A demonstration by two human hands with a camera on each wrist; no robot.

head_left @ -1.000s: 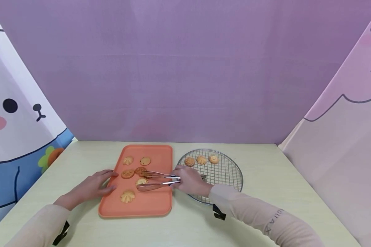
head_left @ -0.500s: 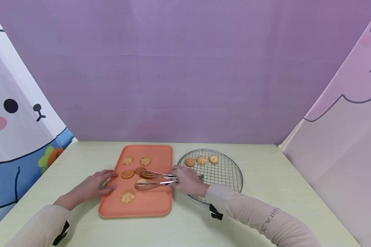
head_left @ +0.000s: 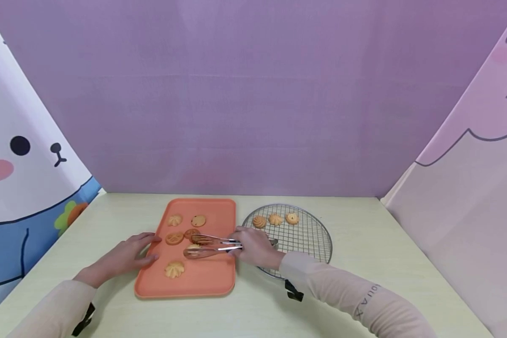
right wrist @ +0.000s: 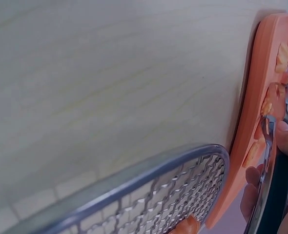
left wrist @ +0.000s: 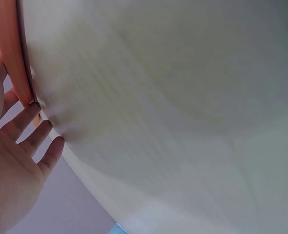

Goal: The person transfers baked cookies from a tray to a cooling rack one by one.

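Observation:
My right hand (head_left: 253, 246) grips metal serving tongs (head_left: 230, 249), whose ends reach left over the orange tray (head_left: 211, 284). A pale round cookie (head_left: 194, 246) lies between the tong ends, partly hidden by the lower one. The upper end overlaps the edge of a brown cookie (head_left: 191, 233). In the right wrist view the tongs (right wrist: 268, 161) point down into the tray with fingers wrapped around the handle. My left hand (head_left: 128, 256) rests at the tray's left edge. The left wrist view shows the hand's (left wrist: 17, 161) fingers fairly straight, with fingertips beside the rim.
Other cookies lie on the tray, among them a flower-shaped cookie (head_left: 174, 269) near the front and a speckled round cookie (head_left: 198, 220) behind. To the right, a round wire cooling rack (head_left: 308, 241) bears three cookies along its back. A purple cloth (head_left: 245, 103) stands behind the table.
My right hand has shifted slightly left with the tongs, and the tong ends have drawn closer together around the pale cookie. My left hand and the tray have stayed in place.

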